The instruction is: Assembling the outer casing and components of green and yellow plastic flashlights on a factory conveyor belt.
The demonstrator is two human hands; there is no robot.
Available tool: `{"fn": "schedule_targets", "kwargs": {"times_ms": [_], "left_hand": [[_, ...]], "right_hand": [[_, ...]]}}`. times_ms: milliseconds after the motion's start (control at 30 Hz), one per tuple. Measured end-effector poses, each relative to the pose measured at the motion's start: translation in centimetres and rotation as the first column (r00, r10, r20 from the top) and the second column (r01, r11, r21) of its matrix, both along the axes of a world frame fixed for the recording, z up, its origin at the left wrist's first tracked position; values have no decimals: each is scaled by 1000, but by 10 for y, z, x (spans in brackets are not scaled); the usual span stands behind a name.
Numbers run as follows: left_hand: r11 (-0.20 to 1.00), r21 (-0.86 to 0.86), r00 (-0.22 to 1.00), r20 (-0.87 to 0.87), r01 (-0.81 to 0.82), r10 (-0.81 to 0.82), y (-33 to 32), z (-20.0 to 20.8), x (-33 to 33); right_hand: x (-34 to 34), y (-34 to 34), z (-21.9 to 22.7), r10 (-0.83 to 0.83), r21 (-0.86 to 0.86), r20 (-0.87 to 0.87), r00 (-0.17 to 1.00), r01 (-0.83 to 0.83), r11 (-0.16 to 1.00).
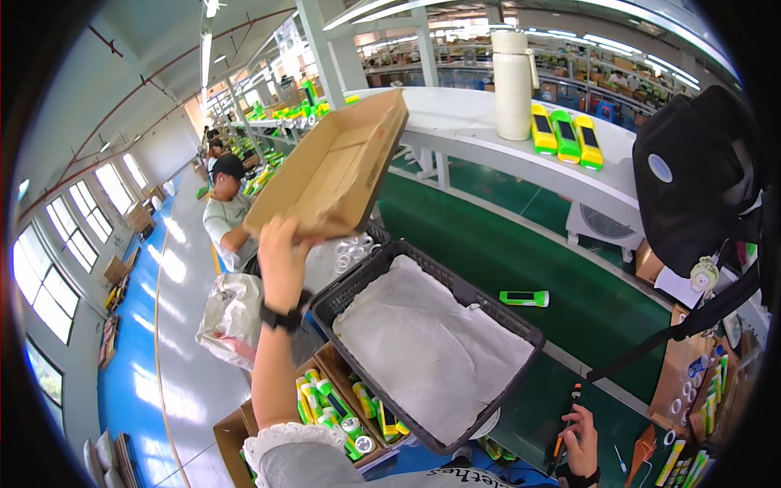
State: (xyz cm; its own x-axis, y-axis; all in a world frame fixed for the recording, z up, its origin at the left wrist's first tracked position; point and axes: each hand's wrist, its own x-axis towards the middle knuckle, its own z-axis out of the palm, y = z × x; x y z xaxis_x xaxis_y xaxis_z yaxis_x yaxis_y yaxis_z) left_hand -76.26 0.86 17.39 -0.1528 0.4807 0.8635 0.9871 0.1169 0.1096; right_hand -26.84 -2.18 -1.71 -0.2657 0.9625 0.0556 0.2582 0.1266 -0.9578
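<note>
My left hand point(282, 244) grips the near edge of a shallow open cardboard box point(325, 163), lifted and tilted above the bench. Below and to the right of it lies a black plastic crate point(504, 321), with a crumpled white sheet point(431, 350) covering its bottom. At the lower right my right hand point(580, 439) has its fingers closed on a slim orange-and-black screwdriver point(560, 446), held roughly upright. A lone green-and-white flashlight point(524, 298) lies on the green belt point(455, 232) beyond the crate.
Cardboard boxes point(325, 358) of yellow and green flashlights stand below my left arm. A cream bottle point(512, 89) and several flashlights point(566, 138) stand on the white shelf. A black bag point(691, 163) hangs at right. A co-worker point(226, 203) sits at left, beside a white sack point(232, 317).
</note>
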Motion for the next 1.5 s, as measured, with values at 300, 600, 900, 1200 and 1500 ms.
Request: {"fn": "schedule_targets", "kwargs": {"times_ms": [300,600,900,1200,1500], "left_hand": [[931,-49,920,144,-361,364,-84,-147,-75],[817,-232,801,186,-527,569,14,-251,-173],[652,-413,723,-24,-636,690,86,-265,-198],[593,-480,645,70,-646,761,104,-260,-194],[659,-398,688,89,-638,720,99,-290,-148]], "right_hand": [[-34,-3,-3,153,-12,116,981,-152,988],[-26,-19,-6,112,-100,244,963,-90,991],[-22,-21,-15,53,-206,265,963,3,979],[-29,-10,-22,85,-215,299,950,-19,976],[-18,-12,-39,163,-201,283,945,-107,974]]}}
